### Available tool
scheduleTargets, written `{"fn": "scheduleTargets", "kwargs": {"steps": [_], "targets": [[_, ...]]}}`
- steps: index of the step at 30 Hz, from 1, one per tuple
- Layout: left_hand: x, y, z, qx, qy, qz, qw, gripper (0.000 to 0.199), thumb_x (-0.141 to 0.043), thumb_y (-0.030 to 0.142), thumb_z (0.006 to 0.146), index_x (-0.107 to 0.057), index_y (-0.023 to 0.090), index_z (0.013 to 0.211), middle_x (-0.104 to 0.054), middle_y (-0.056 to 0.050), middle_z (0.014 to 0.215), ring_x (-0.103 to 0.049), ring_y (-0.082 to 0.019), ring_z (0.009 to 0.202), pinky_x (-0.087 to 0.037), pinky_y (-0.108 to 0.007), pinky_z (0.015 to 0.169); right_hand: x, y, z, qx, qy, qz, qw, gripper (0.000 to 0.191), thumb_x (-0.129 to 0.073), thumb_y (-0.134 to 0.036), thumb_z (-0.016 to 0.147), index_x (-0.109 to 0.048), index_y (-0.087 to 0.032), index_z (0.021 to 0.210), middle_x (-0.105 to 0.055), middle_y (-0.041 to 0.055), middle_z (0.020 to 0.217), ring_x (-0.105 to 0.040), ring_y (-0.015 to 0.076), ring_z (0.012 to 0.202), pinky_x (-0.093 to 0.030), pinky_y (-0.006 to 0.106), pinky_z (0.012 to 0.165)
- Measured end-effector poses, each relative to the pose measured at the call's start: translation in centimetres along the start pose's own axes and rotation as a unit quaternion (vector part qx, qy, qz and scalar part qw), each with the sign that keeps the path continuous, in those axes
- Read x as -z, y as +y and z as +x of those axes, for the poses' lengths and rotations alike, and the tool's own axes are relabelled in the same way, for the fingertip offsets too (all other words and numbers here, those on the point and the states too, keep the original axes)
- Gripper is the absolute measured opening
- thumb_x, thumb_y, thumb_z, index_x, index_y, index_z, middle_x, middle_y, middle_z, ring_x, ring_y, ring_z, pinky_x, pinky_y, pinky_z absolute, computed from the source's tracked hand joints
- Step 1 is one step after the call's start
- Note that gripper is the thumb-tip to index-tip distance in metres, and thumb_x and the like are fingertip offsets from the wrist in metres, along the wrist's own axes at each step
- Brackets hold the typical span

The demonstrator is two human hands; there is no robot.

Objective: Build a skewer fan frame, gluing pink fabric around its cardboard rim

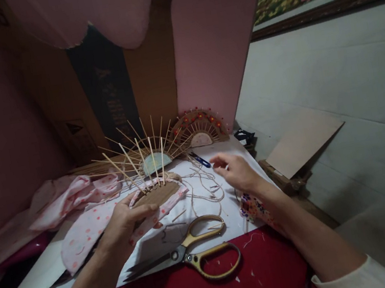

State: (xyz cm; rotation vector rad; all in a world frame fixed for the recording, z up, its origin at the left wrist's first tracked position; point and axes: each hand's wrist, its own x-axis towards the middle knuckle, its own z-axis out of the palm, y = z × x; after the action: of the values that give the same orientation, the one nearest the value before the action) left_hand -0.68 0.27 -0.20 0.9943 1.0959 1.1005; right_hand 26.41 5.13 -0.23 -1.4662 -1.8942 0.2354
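My left hand (133, 216) holds a half-round cardboard piece (159, 195) by its left side, thumb on top. Pink dotted cloth edges the piece, and several thin wooden sticks (153, 158) stand up from it. To the right, my right hand (232, 169) hovers over the white sheet, near blue-handled snips (201, 160); its fingers are bent together, and whatever may be between them is too small to make out. Loose twine (200, 189) lies between the hands. Below them are large scissors (197, 252) with gold handles, blades slightly apart.
Behind stand a stick fan with a pale blue centre (155, 163) and a brown arch with red flowers (198, 122). Dotted cloth (75, 199) is piled at left. A flowered pincushion-like item (252, 208) sits by my right wrist. A large cardboard box (155, 81) rises behind.
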Motion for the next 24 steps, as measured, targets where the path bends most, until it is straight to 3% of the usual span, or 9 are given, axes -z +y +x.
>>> {"fn": "scheduleTargets", "kwargs": {"steps": [2,3,5,7,10,13,15,21,24], "targets": [[-0.1,0.0,-0.1,-0.008,0.011,0.005,1.0,0.039,-0.071,0.011,0.056,-0.059,0.014,0.093,-0.068,-0.003,0.07,-0.063,-0.017,0.053,-0.053,-0.026,0.044,-0.3,-0.5,-0.2,0.008,-0.071,-0.055,0.996,0.035,-0.058,-0.01,0.071,-0.062,-0.019,0.104,-0.069,0.0046,0.091,-0.061,0.0174,0.079,-0.041,0.027,0.068],[-0.2,0.1,-0.2,-0.014,0.014,0.008,1.0,0.036,-0.071,0.011,0.057,-0.059,0.014,0.091,-0.067,-0.002,0.067,-0.061,-0.016,0.051,-0.054,-0.027,0.044,-0.3,-0.8,-0.4,0.008,-0.083,-0.083,0.993,0.033,-0.058,-0.01,0.072,-0.063,-0.02,0.103,-0.07,0.0044,0.092,-0.061,0.0181,0.081,-0.04,0.027,0.068],[-0.4,0.3,-0.6,-0.027,0.002,0.009,1.0,0.03,-0.07,0.01,0.058,-0.06,0.013,0.086,-0.065,-0.001,0.063,-0.058,-0.013,0.047,-0.053,-0.026,0.044,-0.1,-1.6,-0.7,-0.002,-0.077,-0.139,0.987,0.015,-0.055,-0.017,0.079,-0.068,-0.021,0.087,-0.071,0.0033,0.083,-0.062,0.0192,0.077,-0.038,0.027,0.063],[-0.5,0.7,-0.8,-0.04,-0.02,0.0,0.999,0.029,-0.07,0.01,0.058,-0.06,0.013,0.085,-0.065,-0.001,0.065,-0.057,-0.013,0.047,-0.053,-0.026,0.043,0.0,-2.6,-1.2,0.005,-0.082,-0.18,0.98,0.026,-0.05,-0.032,0.087,-0.068,-0.021,0.072,-0.07,0.0042,0.072,-0.061,0.0193,0.07,-0.036,0.028,0.059],[0.0,1.5,-0.9,-0.079,-0.017,-0.028,0.996,0.027,-0.068,0.009,0.059,-0.061,0.012,0.085,-0.065,-0.002,0.072,-0.059,-0.013,0.051,-0.053,-0.025,0.042,-1.3,-4.8,-2.5,0.128,-0.153,-0.165,0.966,0.033,-0.044,-0.036,0.091,-0.067,-0.019,0.074,-0.068,0.005,0.075,-0.06,0.0167,0.069,-0.037,0.026,0.059],[0.8,2.0,-0.6,-0.09,-0.008,-0.043,0.995,0.03,-0.068,0.006,0.059,-0.061,0.013,0.087,-0.063,-0.001,0.069,-0.061,-0.014,0.054,-0.054,-0.024,0.043,-3.9,-7.6,-3.8,0.316,-0.23,-0.152,0.908,0.011,-0.054,-0.021,0.082,-0.064,-0.017,0.083,-0.066,0.0062,0.084,-0.059,0.0172,0.075,-0.039,0.026,0.061],[1.3,2.1,-0.3,-0.085,-0.009,-0.056,0.995,0.029,-0.068,0.005,0.058,-0.06,0.013,0.084,-0.062,0.0,0.065,-0.061,-0.015,0.054,-0.054,-0.024,0.044,-6.0,-9.6,-4.1,0.394,-0.244,-0.156,0.873,0.011,-0.052,-0.014,0.081,-0.061,-0.014,0.088,-0.064,0.0085,0.092,-0.058,0.0173,0.076,-0.041,0.027,0.06],[2.1,2.1,-0.2,-0.073,0.0,-0.061,0.995,0.026,-0.07,0.007,0.057,-0.059,0.013,0.08,-0.061,0.001,0.061,-0.061,-0.015,0.052,-0.053,-0.024,0.043,-13.8,-12.9,-2.6,0.535,-0.244,-0.198,0.785,0.019,-0.045,-0.006,0.083,-0.064,-0.01,0.082,-0.066,0.0144,0.084,-0.06,0.0243,0.077,-0.045,0.039,0.07],[2.0,2.4,-0.5,-0.077,0.008,-0.06,0.995,0.03,-0.07,0.006,0.058,-0.059,0.014,0.085,-0.062,0.002,0.062,-0.059,-0.013,0.05,-0.053,-0.023,0.043,-16.6,-13.7,-1.9,0.552,-0.242,-0.194,0.774,0.019,-0.047,-0.008,0.08,-0.066,-0.01,0.079,-0.068,0.0169,0.085,-0.06,0.0284,0.08,-0.043,0.044,0.075]]}}
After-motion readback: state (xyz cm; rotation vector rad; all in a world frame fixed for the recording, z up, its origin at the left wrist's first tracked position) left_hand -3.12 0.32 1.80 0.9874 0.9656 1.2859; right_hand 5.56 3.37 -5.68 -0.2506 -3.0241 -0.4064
